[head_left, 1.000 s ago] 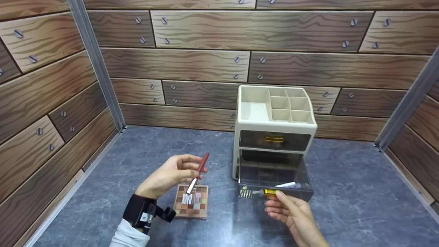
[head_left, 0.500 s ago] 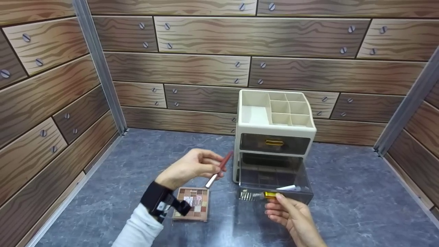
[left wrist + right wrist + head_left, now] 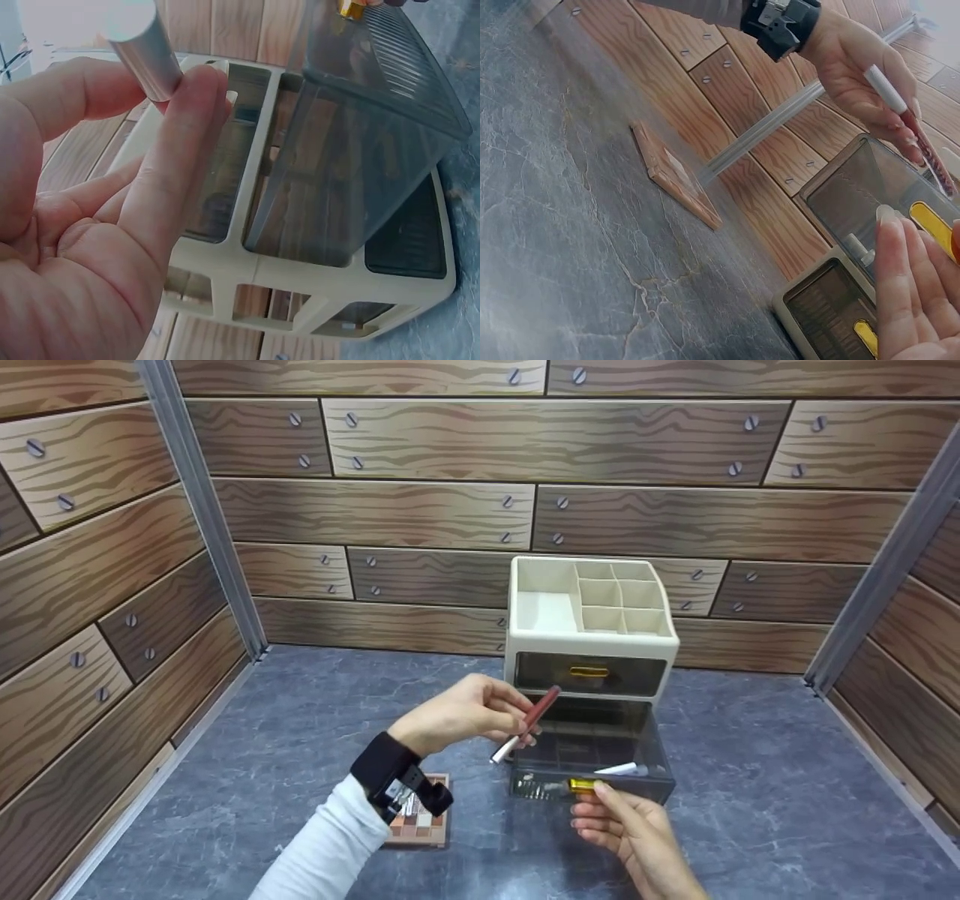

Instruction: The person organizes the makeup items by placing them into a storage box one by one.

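My left hand (image 3: 480,711) pinches a lip gloss tube (image 3: 541,709), dark red with a silver cap, between thumb and fingers. It hovers tilted over the left side of a pulled-out smoky clear drawer (image 3: 630,735). That drawer belongs to a cream organizer (image 3: 592,639). At the drawer's front, my right hand (image 3: 637,840) pinches the gold handle (image 3: 583,786) with thumb and fingertips. A white tube (image 3: 619,769) lies inside the drawer near its front. In the left wrist view, the silver cap (image 3: 146,56) sticks up from the fingers.
An eyeshadow palette (image 3: 420,832) lies on the grey marbled table (image 3: 300,720), partly behind the left wrist camera (image 3: 433,799). The organizer's upper drawer (image 3: 555,669) is closed, below an open-topped tray with compartments (image 3: 547,611). Wood-patterned walls (image 3: 420,510) enclose the table.
My left hand has carried the lip gloss tube rightward from above the palette to over the open drawer. The right hand has stayed on the handle, and the drawer remains pulled out.
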{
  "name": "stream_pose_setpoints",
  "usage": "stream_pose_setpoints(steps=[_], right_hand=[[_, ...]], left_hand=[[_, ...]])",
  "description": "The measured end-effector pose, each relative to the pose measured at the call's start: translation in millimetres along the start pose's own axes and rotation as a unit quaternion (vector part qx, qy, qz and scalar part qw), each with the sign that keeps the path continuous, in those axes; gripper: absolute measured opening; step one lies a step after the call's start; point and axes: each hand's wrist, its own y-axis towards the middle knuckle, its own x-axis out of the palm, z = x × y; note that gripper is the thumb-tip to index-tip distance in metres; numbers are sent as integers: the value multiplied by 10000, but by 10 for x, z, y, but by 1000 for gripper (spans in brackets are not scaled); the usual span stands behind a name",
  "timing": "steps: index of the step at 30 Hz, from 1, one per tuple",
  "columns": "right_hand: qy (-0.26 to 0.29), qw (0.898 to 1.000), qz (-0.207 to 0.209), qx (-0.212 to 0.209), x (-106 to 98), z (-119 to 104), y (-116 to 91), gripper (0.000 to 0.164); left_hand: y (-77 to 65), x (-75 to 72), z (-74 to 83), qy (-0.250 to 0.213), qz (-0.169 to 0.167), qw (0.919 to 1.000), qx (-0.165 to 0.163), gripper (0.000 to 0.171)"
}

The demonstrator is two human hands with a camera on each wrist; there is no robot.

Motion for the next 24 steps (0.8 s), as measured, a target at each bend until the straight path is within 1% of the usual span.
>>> stream_pose_setpoints(steps=[6,10,15,20,24], right_hand=[[-28,9999,-15,-101,1,12,2,27],[-8,10000,-13,-58,-1,21,3,28],[-20,10000,-43,16,-13,24,-3,28],[-55,9999,-129,-60,-12,25,-4,27],[-34,9999,-87,-76,-14,18,-6,26]], left_hand=[[122,47,33,229,-121,9997,-51,30],[212,97,37,436,-152,9989,-112,30],[334,183,27,804,-134,9965,-177,28],[398,227,36,1125,-200,9933,-187,27],[440,248,39,1214,-203,9922,-186,25]])
